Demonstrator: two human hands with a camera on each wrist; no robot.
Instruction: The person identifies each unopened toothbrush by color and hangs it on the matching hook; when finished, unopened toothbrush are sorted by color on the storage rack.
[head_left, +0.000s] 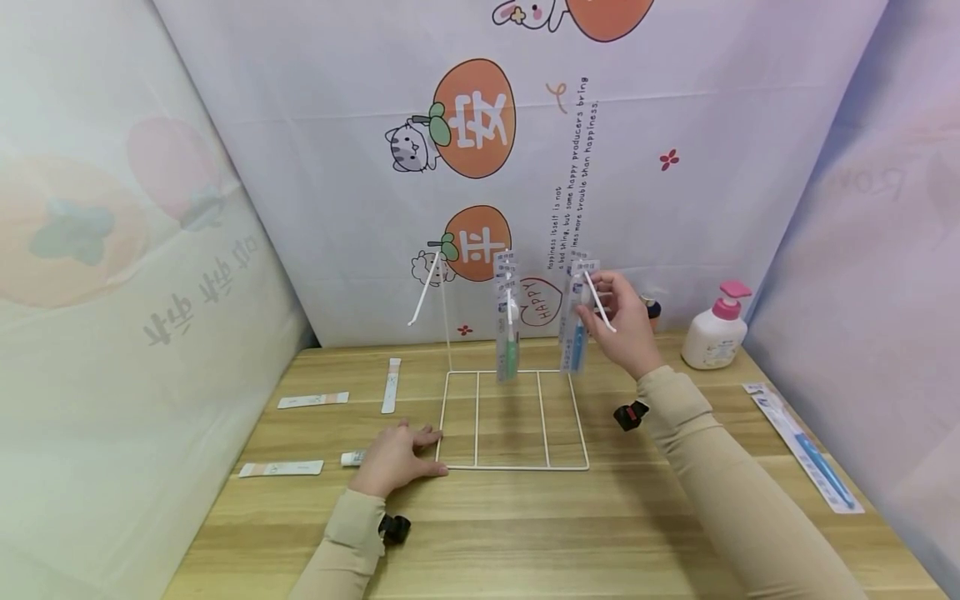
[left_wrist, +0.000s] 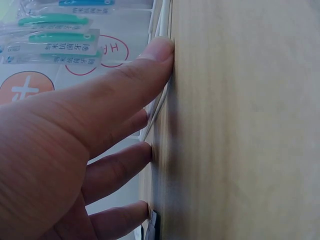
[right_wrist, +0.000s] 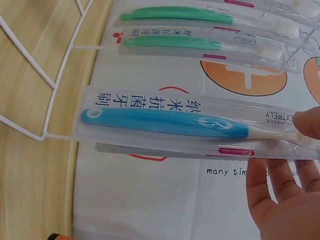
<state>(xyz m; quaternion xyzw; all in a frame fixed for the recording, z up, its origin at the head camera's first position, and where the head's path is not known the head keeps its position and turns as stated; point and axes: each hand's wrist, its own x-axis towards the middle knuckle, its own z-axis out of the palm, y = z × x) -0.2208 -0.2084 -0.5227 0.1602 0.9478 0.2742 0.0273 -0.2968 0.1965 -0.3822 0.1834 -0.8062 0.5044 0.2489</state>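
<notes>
Your right hand (head_left: 626, 321) pinches the top of a packaged blue toothbrush (right_wrist: 170, 122), thumb and fingers (right_wrist: 270, 187) curled round the upper end of the clear pack. The pack hangs upright at the right-hand hook (head_left: 600, 304) of the white wire display rack (head_left: 510, 417), near the back of the wooden table (head_left: 600, 533); whether it sits fully on the hook you cannot tell from these views. Another pack lies directly behind it (only its edge shows in the wrist view).

Just to the left, on the middle hook, hang the packaged green toothbrushes (head_left: 507, 333), well clear of your fingers. The left-hand hook (head_left: 422, 292) carries nothing.

Your left hand (head_left: 393, 457) lies flat on the table with fingers straight, fingertips (left_wrist: 157, 50) pressing against the front left corner of the rack's wire base; it holds nothing. Beside that hand, partly covered, lies a small toothpaste tube (head_left: 352, 457).

Further left on the table lie three flat toothpaste boxes: one near the front (head_left: 281, 468), one behind it (head_left: 312, 401), one lengthwise nearer the rack (head_left: 391, 385). At the right edge lies another packaged blue toothbrush (head_left: 806, 446), and a white pump bottle with a pink top (head_left: 716, 329) stands at the back right. The walls are printed cloth with orange persimmons (head_left: 474, 118).
</notes>
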